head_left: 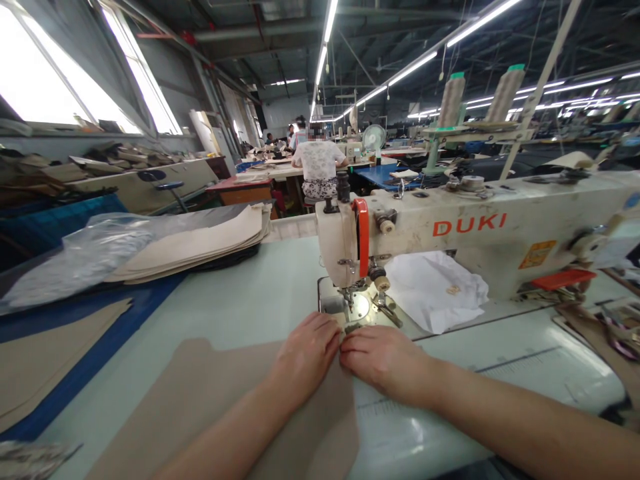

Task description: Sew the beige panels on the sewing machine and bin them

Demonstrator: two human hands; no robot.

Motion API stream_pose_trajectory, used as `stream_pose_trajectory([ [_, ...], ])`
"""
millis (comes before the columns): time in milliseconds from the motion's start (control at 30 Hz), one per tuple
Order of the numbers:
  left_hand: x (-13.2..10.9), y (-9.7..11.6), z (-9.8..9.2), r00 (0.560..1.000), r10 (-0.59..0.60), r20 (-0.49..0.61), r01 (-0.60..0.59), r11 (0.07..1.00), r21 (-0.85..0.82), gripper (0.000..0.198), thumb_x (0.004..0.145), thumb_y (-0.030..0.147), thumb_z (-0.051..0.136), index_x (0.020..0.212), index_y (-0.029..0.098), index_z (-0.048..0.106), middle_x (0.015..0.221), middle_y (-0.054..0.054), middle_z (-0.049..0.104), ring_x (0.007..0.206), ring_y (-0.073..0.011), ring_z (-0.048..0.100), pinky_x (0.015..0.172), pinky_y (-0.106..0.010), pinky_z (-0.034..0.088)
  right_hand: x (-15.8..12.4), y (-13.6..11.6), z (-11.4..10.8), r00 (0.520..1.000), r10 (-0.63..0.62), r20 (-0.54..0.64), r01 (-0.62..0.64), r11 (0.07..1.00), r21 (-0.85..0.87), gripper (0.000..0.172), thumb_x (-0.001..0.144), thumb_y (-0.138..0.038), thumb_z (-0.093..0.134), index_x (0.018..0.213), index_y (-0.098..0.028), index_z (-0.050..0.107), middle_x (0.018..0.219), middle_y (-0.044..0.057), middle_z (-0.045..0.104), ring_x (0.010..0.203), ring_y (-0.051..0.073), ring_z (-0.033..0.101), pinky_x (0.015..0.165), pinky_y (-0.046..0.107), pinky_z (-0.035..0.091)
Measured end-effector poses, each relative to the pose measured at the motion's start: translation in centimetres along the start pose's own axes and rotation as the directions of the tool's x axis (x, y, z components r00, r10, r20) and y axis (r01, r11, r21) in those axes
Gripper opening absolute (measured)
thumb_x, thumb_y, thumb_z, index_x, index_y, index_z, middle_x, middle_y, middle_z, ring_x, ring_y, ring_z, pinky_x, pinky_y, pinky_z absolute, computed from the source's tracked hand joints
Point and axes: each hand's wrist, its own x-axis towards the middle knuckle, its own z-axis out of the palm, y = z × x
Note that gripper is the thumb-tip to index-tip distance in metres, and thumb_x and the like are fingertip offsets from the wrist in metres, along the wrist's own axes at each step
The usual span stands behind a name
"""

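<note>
A flat beige fabric piece lies on the pale green sewing table, its upper right corner reaching the lit needle plate of the sewing machine. My left hand is closed on that corner, fingers pressed together just in front of the needle area. Right beside it, my right hand pinches at the fabric's right edge, with fingertips close to the presser foot. The fingertips of both hands are partly hidden, and the two hands nearly touch.
Stacked beige pieces and a clear plastic bag lie at the left. More beige pieces rest on blue material. White cloth sits under the machine arm. Scissors are at the far right. A person sits ahead.
</note>
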Motion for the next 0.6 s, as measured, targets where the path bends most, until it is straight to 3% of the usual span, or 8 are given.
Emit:
stream_pose_trajectory([
  [600,0.18,0.17,-0.05,1.000,0.004,-0.017,-0.005,1.000,-0.019,0.019,0.089,0.013,0.046,0.073,0.017,0.056,0.075,-0.003,0.061,0.076,-0.0176,0.055,0.072,-0.031,0.048,-0.06,-0.01,0.47,0.999,0.007,-0.051,-0.008,1.000,-0.012,0.019,0.092,-0.016,0.045,0.088,-0.015,0.063,0.086,0.006,0.067,0.084,0.017,0.059,0.083,0.030,0.047],
])
